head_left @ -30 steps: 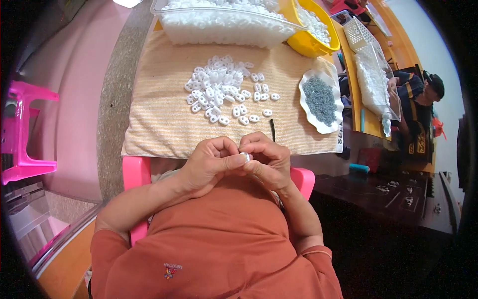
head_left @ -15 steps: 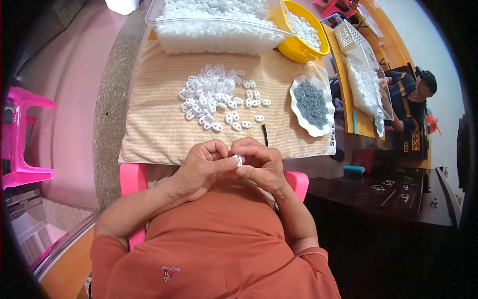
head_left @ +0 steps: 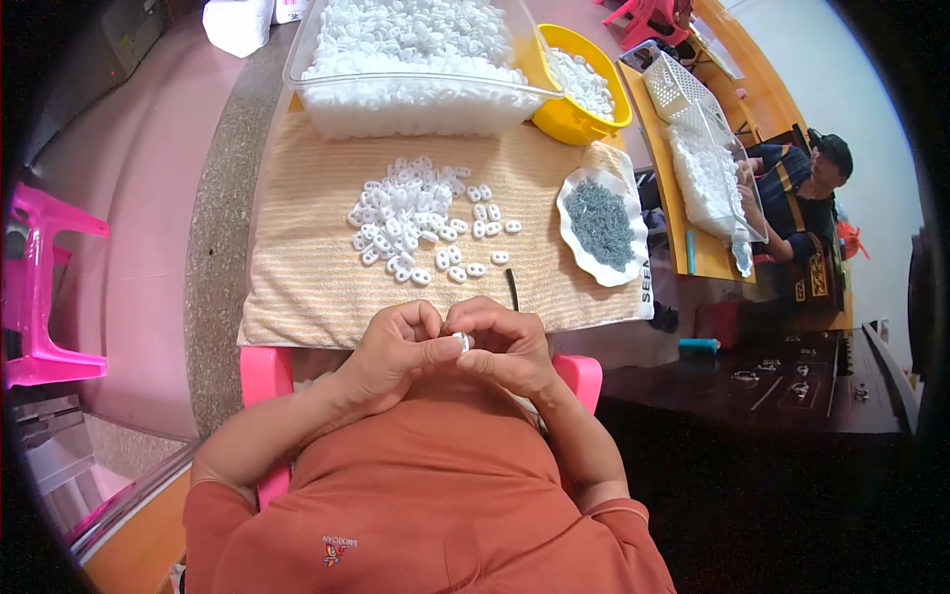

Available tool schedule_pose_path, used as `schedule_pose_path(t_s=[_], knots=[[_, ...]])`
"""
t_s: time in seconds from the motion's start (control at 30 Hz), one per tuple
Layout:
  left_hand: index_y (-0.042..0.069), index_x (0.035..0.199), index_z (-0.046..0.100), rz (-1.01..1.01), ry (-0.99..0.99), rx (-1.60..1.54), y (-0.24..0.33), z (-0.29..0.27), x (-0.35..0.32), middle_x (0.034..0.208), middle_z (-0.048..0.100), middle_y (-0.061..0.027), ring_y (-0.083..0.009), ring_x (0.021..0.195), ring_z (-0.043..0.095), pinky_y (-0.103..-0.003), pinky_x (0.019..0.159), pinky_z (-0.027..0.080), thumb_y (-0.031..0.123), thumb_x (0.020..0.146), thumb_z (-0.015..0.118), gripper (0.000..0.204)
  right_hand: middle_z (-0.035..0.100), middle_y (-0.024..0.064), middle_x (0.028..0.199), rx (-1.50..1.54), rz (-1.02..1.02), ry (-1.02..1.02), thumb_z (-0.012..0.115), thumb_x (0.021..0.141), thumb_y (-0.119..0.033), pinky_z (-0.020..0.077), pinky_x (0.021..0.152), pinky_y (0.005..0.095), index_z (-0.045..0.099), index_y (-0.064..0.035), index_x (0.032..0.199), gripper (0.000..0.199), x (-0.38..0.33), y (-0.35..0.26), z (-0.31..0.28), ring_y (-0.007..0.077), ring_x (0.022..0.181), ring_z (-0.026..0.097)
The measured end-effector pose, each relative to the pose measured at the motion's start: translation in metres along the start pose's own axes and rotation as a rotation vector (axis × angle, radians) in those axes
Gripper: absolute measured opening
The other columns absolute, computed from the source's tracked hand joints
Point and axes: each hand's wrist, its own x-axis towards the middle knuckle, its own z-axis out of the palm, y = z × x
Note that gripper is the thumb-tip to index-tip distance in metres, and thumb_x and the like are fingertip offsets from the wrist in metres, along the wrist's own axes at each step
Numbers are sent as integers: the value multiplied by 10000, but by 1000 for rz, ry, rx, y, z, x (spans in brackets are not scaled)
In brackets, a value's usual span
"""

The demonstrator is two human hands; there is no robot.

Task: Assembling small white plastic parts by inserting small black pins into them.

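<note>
Just past the near edge of a striped towel (head_left: 307,287), my left hand (head_left: 396,348) and my right hand (head_left: 507,345) meet, both closed. Between their thumbs and fingertips they pinch one small white oval plastic piece (head_left: 461,341), partly covered by the fingers. A loose pile of like white two-holed oval pieces (head_left: 396,213) lies on the towel ahead of my hands, with several strays to its right. A thin black stick-like tool (head_left: 512,289) rests on the towel close to my right hand. To the right, a white wavy-rimmed dish (head_left: 568,226) holds many small grey pieces (head_left: 602,223).
A clear bin (head_left: 416,111) full of white pieces stands at the far side, beside a yellow bowl (head_left: 574,127) of more pieces. At right, another person (head_left: 807,188) sits by a clear container of white pieces (head_left: 705,178). A pink stool (head_left: 45,287) stands at left.
The whole view has shifted, so the table items appear slightly lower and further left. My hands keep their pinch on the white piece, with little change in the fingers.
</note>
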Motion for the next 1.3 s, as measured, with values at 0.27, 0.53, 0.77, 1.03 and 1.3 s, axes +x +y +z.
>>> schedule_pose_path(t_s=[0.27,0.53,0.77,1.03,1.3], knots=[[101,775,496,56,-11,59,-3,-3,0,752,580,6,-59,640,544,-183,560,431,55,810,717,228,577,128,1081,-82,17,-29,707,785,22,443,880,317,628,21,1085,309,-1,-5,-2,188,1020,545],[61,901,563,-39,-78,-35,0,-7,0,880,625,-25,-97,818,611,-217,709,514,51,853,672,120,594,123,1031,-65,46,57,679,802,48,505,757,270,624,40,1035,240,-3,-5,-2,162,924,593],[18,967,577,-51,2,-108,-1,-7,3,976,647,-106,-146,816,633,-272,767,557,55,861,660,140,618,84,916,-346,4,449,615,841,65,521,640,228,622,52,967,128,14,-34,-9,111,717,615],[13,915,599,-60,10,-94,0,-4,2,1000,654,-122,-142,781,635,-256,723,548,58,854,671,105,611,68,887,-1043,-742,797,599,857,61,513,696,245,618,50,977,122,64,-111,-61,124,750,611],[25,916,593,-53,28,-94,-1,-6,2,986,653,-120,-143,769,638,-274,720,553,53,856,662,96,666,144,935,-1270,-480,828,645,833,-72,513,687,279,633,29,1097,283,141,-143,-168,182,782,651]])
